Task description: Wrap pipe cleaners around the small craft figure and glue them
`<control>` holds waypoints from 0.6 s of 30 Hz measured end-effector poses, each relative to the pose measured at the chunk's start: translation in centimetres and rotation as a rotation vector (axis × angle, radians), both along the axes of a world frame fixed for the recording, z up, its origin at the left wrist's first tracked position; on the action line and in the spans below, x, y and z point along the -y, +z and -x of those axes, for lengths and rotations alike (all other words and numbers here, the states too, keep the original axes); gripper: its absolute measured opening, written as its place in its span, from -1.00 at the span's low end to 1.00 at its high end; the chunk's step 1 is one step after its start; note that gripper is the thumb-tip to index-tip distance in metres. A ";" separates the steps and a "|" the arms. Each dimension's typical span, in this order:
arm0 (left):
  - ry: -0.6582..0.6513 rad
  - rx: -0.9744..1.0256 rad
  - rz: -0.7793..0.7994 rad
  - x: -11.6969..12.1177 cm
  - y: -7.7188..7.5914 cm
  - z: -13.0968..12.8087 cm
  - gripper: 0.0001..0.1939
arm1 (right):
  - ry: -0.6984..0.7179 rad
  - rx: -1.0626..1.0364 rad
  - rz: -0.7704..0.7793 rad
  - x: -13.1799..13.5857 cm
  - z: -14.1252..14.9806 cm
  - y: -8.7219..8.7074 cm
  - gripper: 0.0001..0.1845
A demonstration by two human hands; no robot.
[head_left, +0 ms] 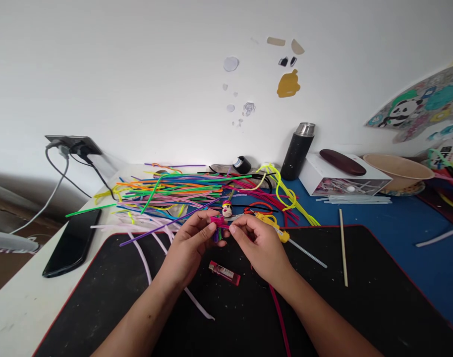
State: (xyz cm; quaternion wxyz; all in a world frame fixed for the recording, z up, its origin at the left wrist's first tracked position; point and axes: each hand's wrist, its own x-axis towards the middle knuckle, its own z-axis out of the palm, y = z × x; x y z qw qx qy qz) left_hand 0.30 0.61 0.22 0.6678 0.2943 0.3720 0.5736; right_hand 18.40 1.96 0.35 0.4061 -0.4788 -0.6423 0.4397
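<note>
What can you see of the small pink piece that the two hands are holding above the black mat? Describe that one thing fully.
The pink pipe-cleaner piece is a short, fuzzy, bright magenta strand, bent rather than straight. It is pinched between the fingertips of the left hand and the right hand, raised a little over the black mat. A bit of purple and green shows just under it. Its exact shape is partly hidden by the fingers.

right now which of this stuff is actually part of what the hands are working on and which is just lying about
In hand:
- left hand and right hand pinching a pink pipe-cleaner piece
- small doll head just behind it
- pile of coloured pipe cleaners

Lying about:
- red lighter
- phone
- black flask
- wooden stick
- white box
- bowl
</note>
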 end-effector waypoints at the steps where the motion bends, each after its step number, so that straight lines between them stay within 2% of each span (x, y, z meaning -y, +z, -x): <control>1: -0.001 0.000 0.000 0.0 0.0 0.0 -0.73 | -0.002 0.001 -0.001 0.0 0.0 0.0 -0.79; 18: -0.107 0.064 0.011 0.0 0.1 0.6 -0.77 | 0.006 -0.011 0.011 -0.3 -0.2 -0.6 -0.78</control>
